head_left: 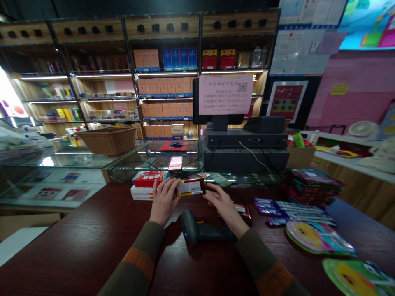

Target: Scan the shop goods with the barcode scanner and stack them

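Observation:
Between both hands is a small snack packet [190, 188] in a dark red and yellow wrapper, its pale printed label facing me. My left hand [164, 198] grips its left end, fingers on top. My right hand [224, 206] pinches the right end with its fingertips. Below them on the dark wooden counter lies a black barcode scanner [200, 233] with a small blue light. Another dark red packet [243, 211] lies behind my right hand, partly hidden by it. Just past my left hand, a red box [148, 179] rests on white boxes [140, 193].
Purple packets [268, 206], long stick packs [302, 211], round duck-print packages [317, 237] and a stack of dark packets [313, 185] lie at right. A till with a monitor [220, 119] stands behind the counter. Glass cases [55, 185] and a wicker basket [108, 140] are at left.

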`<state>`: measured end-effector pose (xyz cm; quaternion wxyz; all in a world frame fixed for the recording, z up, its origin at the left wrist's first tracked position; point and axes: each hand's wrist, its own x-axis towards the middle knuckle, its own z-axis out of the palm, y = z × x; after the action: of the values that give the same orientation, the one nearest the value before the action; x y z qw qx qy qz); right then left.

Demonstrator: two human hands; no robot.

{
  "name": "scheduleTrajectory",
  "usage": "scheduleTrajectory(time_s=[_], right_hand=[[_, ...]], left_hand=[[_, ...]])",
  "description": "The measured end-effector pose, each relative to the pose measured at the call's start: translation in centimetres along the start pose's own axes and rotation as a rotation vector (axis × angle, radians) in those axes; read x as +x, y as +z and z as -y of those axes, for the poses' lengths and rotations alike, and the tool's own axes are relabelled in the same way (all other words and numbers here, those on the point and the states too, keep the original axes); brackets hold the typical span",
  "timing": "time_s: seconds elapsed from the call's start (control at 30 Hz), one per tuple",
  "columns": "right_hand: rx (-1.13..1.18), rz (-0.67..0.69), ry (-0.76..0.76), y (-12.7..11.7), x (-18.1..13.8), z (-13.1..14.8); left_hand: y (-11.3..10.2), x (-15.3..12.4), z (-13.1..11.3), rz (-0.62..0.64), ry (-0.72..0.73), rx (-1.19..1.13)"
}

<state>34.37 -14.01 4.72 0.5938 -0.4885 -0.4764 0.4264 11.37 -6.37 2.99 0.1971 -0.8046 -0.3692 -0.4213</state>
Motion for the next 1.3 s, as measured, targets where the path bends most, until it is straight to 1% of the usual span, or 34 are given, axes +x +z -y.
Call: scheduleTrajectory(time_s=[0.1,0.2,0.27,0.33,0.43,0.5,0.6,0.73,1.0,1.17,1.3], right_hand=[[-0.003,0.053,-0.039,-0.1,0.2,-0.5],[-0.092,0.085,-0.087,-0.6,0.0,-0.7],[-0.21,0.131,-0.124,-1.1,-0.7,-0.4],[-0.376,0.206,-0.163,-1.7,-1.6,0.0],[-0.637,0.304,-0.233,-2.4,-3.0,0.3],[-0.765,0.382,-0.246,-2.7,-3.7,0.2],[-0.872,0.457,-0.25,-3.0,-4.1,-0.3],[-0.952,0.528,-0.328,-3.1,-4.1,-0.6],[-1.041,0.526,-0.407,-2.7,-4.4,-0.4],[-1.086,0.459,-0.482,-1.8,-5.0,-0.7],[-1.105,0.396,-0.536,-1.7,-4.9,-1.0]], left_hand=[[-0.4,0.1,0.4,-0.021,-0.029,0.011],[-0.7,0.1,1.0,-0.059,-0.061,0.039],[-0.7,0.0,1.4,-0.078,-0.069,0.059],[-0.8,-0.1,1.8,-0.087,-0.071,0.073],[-0.8,-0.3,2.3,-0.083,-0.08,0.09],[-1.0,-0.5,2.5,-0.077,-0.084,0.098],[-1.3,-0.7,2.8,-0.071,-0.086,0.111],[-1.6,-1.1,3.5,-0.067,-0.095,0.134],[-2.6,-1.8,4.7,-0.059,-0.12,0.168],[-3.1,-2.0,4.8,-0.046,-0.127,0.175],[-3.2,-2.1,4.8,-0.063,-0.108,0.182]])
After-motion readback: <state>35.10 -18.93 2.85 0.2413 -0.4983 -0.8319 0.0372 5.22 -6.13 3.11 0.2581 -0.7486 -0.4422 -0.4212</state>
